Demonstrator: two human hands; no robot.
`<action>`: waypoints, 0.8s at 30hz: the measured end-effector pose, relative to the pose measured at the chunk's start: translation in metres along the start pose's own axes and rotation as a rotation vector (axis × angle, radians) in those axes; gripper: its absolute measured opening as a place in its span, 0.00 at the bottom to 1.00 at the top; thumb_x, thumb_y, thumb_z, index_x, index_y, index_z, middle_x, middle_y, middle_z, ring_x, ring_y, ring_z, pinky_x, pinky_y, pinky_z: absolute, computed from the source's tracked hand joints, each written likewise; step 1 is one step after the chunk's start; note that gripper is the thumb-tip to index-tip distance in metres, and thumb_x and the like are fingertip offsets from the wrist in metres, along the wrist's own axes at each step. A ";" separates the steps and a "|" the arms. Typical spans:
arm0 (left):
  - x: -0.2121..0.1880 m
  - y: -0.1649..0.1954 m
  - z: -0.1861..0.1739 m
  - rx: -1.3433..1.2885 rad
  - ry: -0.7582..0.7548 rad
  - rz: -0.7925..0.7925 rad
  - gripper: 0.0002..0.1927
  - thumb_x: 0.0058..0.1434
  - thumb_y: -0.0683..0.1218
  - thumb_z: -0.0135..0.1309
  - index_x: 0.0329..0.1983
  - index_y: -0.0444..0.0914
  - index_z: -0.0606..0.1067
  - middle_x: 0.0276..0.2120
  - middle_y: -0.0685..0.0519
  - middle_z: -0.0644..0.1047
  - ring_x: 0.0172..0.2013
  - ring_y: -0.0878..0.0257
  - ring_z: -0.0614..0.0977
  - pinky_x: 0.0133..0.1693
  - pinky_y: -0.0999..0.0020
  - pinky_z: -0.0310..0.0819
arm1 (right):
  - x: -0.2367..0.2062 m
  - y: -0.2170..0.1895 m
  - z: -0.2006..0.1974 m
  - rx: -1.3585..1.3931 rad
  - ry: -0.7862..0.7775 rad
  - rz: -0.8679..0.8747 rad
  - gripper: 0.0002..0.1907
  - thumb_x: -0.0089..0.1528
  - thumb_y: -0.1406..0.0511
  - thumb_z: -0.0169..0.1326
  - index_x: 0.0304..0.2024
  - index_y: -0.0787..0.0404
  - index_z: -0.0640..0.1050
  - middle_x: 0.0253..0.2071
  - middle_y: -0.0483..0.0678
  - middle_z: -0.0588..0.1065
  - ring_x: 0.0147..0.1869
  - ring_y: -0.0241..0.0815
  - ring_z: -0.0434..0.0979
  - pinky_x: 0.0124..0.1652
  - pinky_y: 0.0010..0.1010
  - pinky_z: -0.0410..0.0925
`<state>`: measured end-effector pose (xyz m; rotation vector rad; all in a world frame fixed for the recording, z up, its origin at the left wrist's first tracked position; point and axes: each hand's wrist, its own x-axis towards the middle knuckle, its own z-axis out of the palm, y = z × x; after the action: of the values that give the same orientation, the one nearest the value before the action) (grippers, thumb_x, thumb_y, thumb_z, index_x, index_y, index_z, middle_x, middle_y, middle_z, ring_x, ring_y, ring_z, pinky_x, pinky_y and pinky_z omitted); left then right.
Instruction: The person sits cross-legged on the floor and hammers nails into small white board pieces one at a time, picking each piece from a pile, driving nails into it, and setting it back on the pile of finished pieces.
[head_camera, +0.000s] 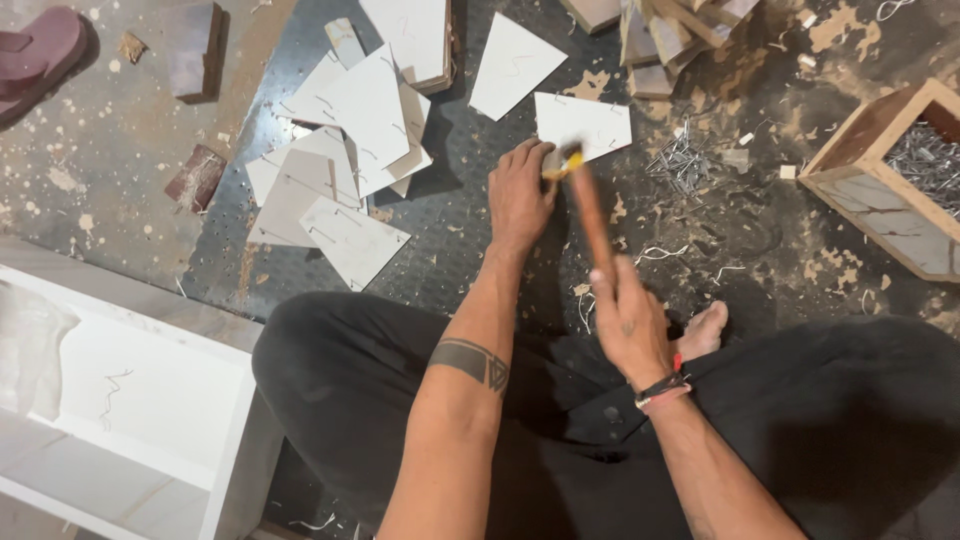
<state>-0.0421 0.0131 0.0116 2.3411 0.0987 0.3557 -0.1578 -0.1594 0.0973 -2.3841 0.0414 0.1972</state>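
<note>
left hand (520, 195) pinching something small on flat white panel (585, 125) | right hand (628, 322) gripping wooden-handled hammer (590, 215), blurred | loose steel nails (680, 160) on gritty dark floor (460, 240)

We sit cross-legged on the floor in dark trousers, one bare foot (706, 330) showing between the knees; our left arm (455, 400) reaches forward, a dark band tattoo across the forearm; our left hand (520, 195) lies palm down, fingers curled and pressed low at the front; our right arm comes in from the lower right, corded bands about the wrist; our right hand (628, 318) is closed in a fist, back of the hand up, slightly blurred.
</note>
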 end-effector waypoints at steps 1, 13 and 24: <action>0.000 0.000 0.000 -0.001 -0.010 -0.007 0.27 0.52 0.43 0.63 0.58 0.43 0.74 0.59 0.52 0.74 0.60 0.50 0.73 0.57 0.54 0.65 | 0.001 0.000 0.000 -0.026 0.007 -0.059 0.16 0.74 0.56 0.47 0.52 0.61 0.73 0.27 0.47 0.74 0.27 0.38 0.73 0.30 0.38 0.61; 0.000 -0.003 0.004 -0.009 0.014 -0.007 0.26 0.56 0.42 0.61 0.59 0.42 0.74 0.60 0.51 0.74 0.61 0.51 0.73 0.58 0.54 0.65 | 0.002 -0.017 -0.012 0.074 -0.059 0.098 0.20 0.70 0.53 0.45 0.51 0.61 0.73 0.26 0.53 0.77 0.31 0.55 0.77 0.32 0.45 0.65; 0.004 0.007 0.000 0.036 -0.017 -0.032 0.09 0.58 0.48 0.62 0.42 0.47 0.81 0.51 0.55 0.78 0.54 0.54 0.76 0.52 0.55 0.66 | 0.007 -0.019 -0.008 0.629 -0.003 0.244 0.14 0.70 0.58 0.48 0.49 0.61 0.72 0.23 0.41 0.67 0.19 0.29 0.62 0.18 0.23 0.55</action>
<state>-0.0386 0.0087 0.0173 2.3746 0.1346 0.3207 -0.1481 -0.1512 0.1148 -1.7463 0.3427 0.2583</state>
